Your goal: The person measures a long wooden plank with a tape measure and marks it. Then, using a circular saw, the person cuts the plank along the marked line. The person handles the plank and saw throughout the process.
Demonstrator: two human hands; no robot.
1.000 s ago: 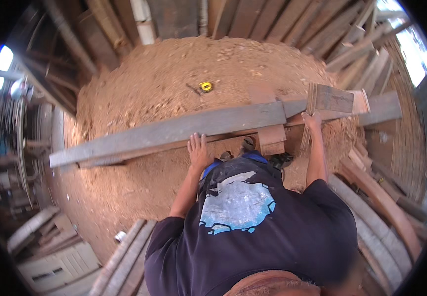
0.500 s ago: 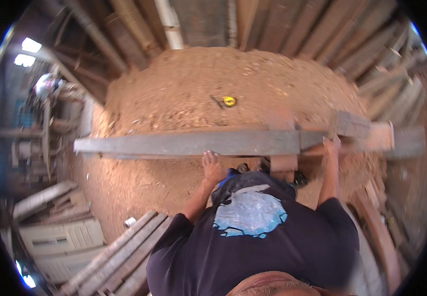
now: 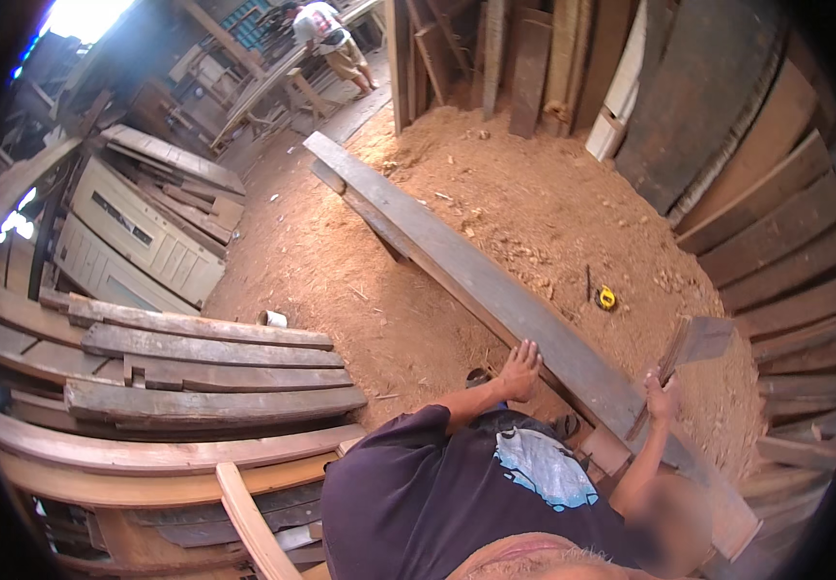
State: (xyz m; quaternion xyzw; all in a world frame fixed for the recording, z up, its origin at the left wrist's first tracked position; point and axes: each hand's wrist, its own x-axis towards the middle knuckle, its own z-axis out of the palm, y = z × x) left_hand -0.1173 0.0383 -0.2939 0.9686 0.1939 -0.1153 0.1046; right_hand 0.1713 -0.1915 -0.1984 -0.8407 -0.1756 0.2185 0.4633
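Observation:
A long grey plank (image 3: 457,261) lies slantwise before me, running from the far left toward the near right. My left hand (image 3: 520,371) is at its near edge, fingers stretched out and holding nothing. Over the right part of the plank, my right hand (image 3: 663,394) is closed around the lower end of a flat, grey-brown wooden piece (image 3: 706,339) with a browner edge. Its exact kind is unclear. A yellow tape measure (image 3: 605,298) lies on the ground beyond the plank.
Stacked timber (image 3: 215,341) fills the left side, beside a pale panelled door (image 3: 143,230). Boards (image 3: 693,97) lean along the far and right sides. A white cup-like container (image 3: 272,318) lies near the stack. Another person (image 3: 326,37) stands at a far bench. Shavings cover the ground.
My view has swung left, so the plank now runs diagonally and the timber stack shows more fully. My left hand stays by the plank's edge; my right still grips the wooden piece.

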